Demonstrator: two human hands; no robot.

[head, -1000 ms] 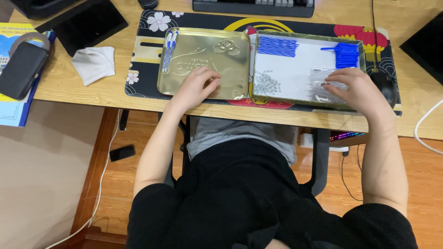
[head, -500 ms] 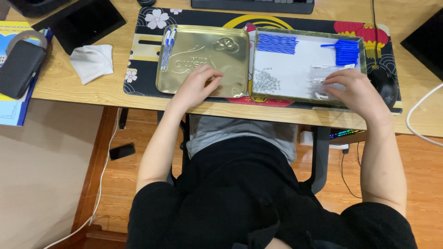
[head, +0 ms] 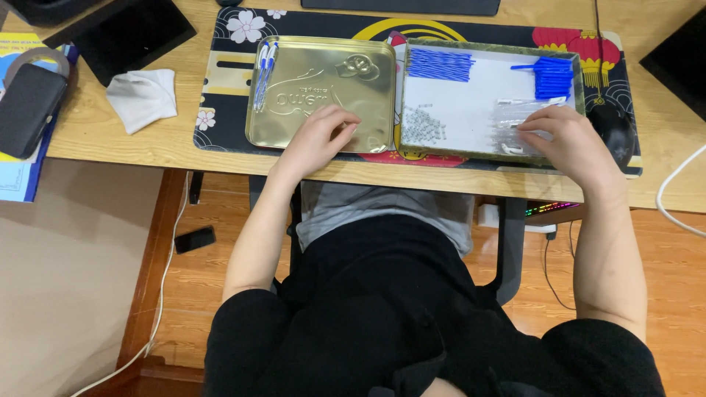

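Nearest the camera sit the person's black-clad lap and grey shirt hem, both forearms reaching forward over the front edge of the wooden tabletop (head: 110,143). Taking the gold tin lid (head: 323,92) as the landmark: the left hand (head: 318,138) lies palm down on its near edge, fingers spread and loosely curled, its grip closed on nothing that can be seen. Just right of the lid, touching it, stands the tin tray (head: 491,153) with a white lining. The right hand (head: 562,138) rests over the tray's near right part, fingers bent down onto a heap of clear plastic tubes (head: 515,117); whether its grip actually pinches one cannot be told. Between that hand and the lid, a small pile of tiny silvery parts (head: 424,126) lies on the white lining.

Farther back, on the lid's far left part, a few white and blue pens (head: 263,73) lie side by side. In the tray, well beyond the silvery parts, one bundle of blue sticks (head: 440,65) lies at the far left, another bundle of blue pieces (head: 551,76) at the far right. Lid and tray both rest on a dark patterned desk mat (head: 228,44). Left of the lid, off the mat, lies a crumpled white cloth (head: 142,98), and farther left a dark case (head: 28,110).
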